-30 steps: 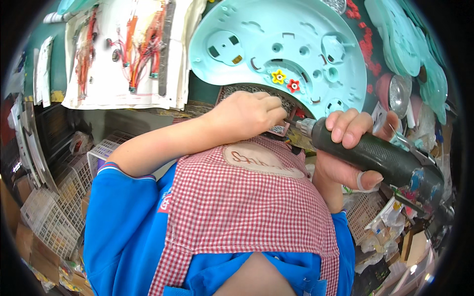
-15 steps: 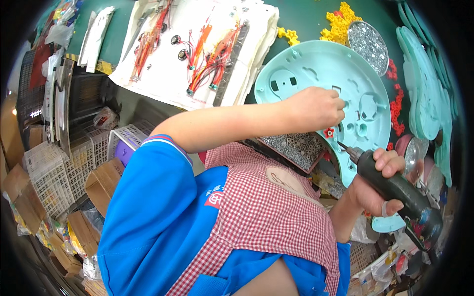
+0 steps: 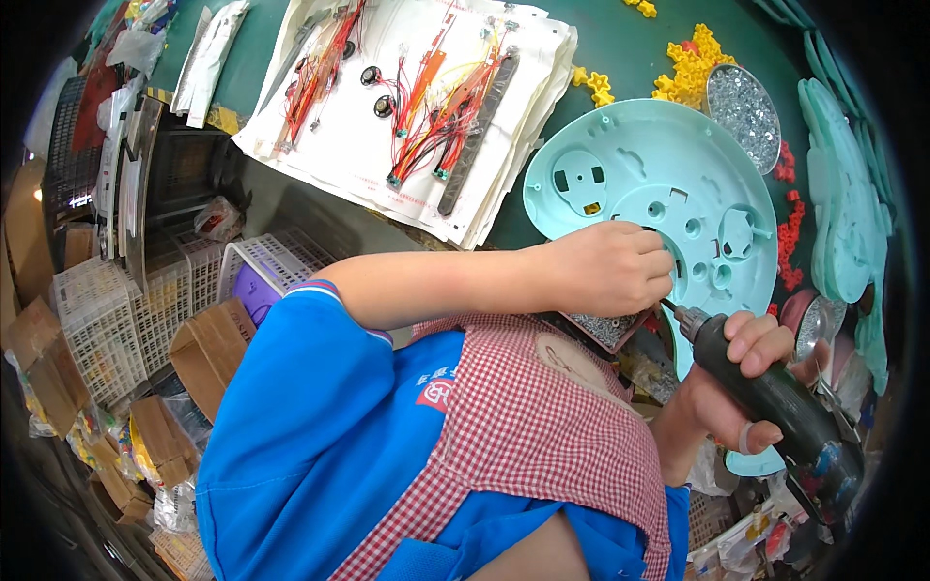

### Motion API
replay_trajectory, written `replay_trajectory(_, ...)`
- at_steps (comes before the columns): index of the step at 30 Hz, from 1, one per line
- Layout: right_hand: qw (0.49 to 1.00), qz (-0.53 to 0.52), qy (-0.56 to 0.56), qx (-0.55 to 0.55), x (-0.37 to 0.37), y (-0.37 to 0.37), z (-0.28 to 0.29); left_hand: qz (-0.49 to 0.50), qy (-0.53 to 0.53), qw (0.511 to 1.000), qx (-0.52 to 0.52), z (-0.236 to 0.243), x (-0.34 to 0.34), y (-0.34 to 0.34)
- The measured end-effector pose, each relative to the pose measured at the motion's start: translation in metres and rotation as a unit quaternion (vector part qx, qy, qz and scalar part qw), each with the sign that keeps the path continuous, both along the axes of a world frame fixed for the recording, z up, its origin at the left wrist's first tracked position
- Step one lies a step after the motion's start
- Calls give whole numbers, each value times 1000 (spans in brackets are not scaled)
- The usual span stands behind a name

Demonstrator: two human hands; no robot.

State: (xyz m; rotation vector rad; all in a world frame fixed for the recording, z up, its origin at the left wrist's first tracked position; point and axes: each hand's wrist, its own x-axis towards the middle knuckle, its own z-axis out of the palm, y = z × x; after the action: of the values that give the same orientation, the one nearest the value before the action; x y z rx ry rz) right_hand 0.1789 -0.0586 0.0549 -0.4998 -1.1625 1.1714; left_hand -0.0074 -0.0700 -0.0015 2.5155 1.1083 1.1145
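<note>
My left hand (image 3: 608,269) is curled over the lower part of the light-teal plastic shell (image 3: 639,145), fingertips closed at the bit tip of a power screwdriver; what they pinch is hidden. My right hand (image 3: 731,382) is wrapped round the screwdriver's black body (image 3: 796,414), which points up-left toward my left fingers. The shell has round bosses and cut-outs. Partly under my left hand and wrist sits a tray of small metal parts (image 3: 596,327).
Wire harnesses with small speakers (image 3: 417,116) lie on white paper at the back. Yellow plastic pieces (image 3: 693,68), a dish of metal bits (image 3: 744,116), red pieces (image 3: 791,232) and stacked teal shells (image 3: 838,194) surround the shell. Plastic baskets (image 3: 116,310) and cardboard boxes are at left.
The view has swung, shifting the scene in frame. Since half a second ago my left hand has moved down the shell to meet the screwdriver's tip, covering the red star-shaped piece.
</note>
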Motion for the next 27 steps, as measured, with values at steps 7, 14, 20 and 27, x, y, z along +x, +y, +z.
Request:
replay_trajectory(7,999,0,48,-2,-5,-1,-2,17,-25,998,-48,-5,-13,-8)
replay_trajectory(14,999,13,37,-4,-10,-8,5,-5,32,999,-10,1,-14,-13)
replay_trajectory(20,999,-1,34,-12,-13,-11,8,12,13,1000,-8,-5,-17,-16)
replay_trajectory(27,999,-6,36,-16,-18,-11,5,-25,-31,999,-37,-2,-17,-13)
